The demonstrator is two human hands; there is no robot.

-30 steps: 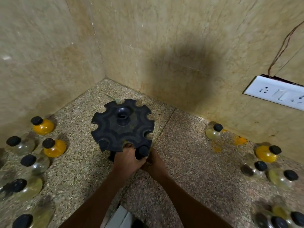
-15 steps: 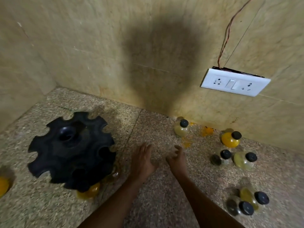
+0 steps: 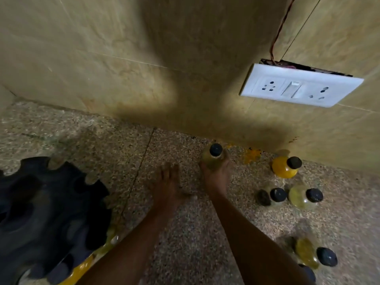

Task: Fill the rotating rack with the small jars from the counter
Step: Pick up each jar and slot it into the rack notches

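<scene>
Jar (image 3: 213,158) stands upright, cap up, seemingly gripped by right-hand fingers (image 3: 224,164); left hand (image 3: 167,186) relaxed.

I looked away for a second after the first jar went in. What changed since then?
Both hands left the rack; the right hand reached out to the wall-side jar and closed its grip around it. The left hand hovers open. The other jars stayed put.
</scene>
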